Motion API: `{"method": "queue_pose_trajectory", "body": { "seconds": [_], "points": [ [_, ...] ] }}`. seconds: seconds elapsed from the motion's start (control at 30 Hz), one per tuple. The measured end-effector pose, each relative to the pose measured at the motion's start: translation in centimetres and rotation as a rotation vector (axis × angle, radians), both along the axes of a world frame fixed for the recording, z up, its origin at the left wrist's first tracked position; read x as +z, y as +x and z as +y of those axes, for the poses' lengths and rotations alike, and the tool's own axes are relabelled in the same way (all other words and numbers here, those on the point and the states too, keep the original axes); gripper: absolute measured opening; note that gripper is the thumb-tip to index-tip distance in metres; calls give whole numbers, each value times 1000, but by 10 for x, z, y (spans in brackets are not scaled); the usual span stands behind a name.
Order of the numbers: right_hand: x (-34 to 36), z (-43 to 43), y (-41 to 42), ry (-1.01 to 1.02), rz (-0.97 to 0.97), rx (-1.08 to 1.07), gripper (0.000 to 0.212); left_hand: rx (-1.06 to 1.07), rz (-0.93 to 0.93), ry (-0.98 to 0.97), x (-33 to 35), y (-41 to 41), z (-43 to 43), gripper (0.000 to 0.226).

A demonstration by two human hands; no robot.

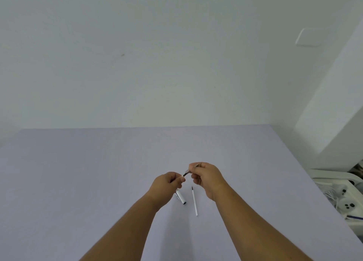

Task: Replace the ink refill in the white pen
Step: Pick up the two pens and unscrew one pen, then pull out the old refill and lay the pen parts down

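Both hands are raised a little above the lilac table [98,182], holding one pen between them. My left hand [168,184] is shut on the lower end of the pen, mostly hidden in the fist. My right hand [204,175] pinches the upper end; only the dark grip section of the pen [186,173] shows between the hands. A white pen cap [180,197] with a clip lies on the table under my left hand. A thin white ink refill [194,200] with a dark tip lies beside it, to the right.
A white wall rises behind the table's far edge. Off the table's right edge stands a white bin [337,194] with cables and white devices in it. The table's right edge runs diagonally toward the lower right.
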State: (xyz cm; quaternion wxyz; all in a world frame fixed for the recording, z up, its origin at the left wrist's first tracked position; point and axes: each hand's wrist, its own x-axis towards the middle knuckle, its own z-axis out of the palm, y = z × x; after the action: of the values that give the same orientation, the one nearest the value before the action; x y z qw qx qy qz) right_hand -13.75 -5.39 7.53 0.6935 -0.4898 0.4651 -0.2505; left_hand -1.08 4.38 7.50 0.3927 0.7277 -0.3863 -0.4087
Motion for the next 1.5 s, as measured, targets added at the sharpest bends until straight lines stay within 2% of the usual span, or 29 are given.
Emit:
{"method": "queue_pose_trajectory", "body": {
  "seconds": [0.23,0.4,0.47,0.6,0.73,0.83,1.33,1.43,1.5],
  "points": [
    [4,-6,4,-80,24,-57,10,14,39,-46,2,0,0,13],
    [7,-23,2,-99,-32,-313,12,39,45,-33,-3,5,-1,18],
    [0,-29,-4,-73,-17,-336,10,51,52,-15,-8,6,-2,18],
    [-38,-23,-13,-111,338,-96,11,74,82,28,-24,4,-3,16],
    [-82,-11,-15,-328,764,165,5,81,74,81,-43,1,-1,15],
    [-103,-8,-14,-398,893,224,8,81,70,115,-58,2,-3,17],
    [-121,-6,-16,-386,915,199,18,84,79,169,-75,2,-3,18],
    [-110,-9,-16,-361,771,67,15,82,84,169,-74,1,-4,17],
    [-99,-11,-12,-217,506,-30,9,84,91,162,-72,1,-6,16]
  ]
}}
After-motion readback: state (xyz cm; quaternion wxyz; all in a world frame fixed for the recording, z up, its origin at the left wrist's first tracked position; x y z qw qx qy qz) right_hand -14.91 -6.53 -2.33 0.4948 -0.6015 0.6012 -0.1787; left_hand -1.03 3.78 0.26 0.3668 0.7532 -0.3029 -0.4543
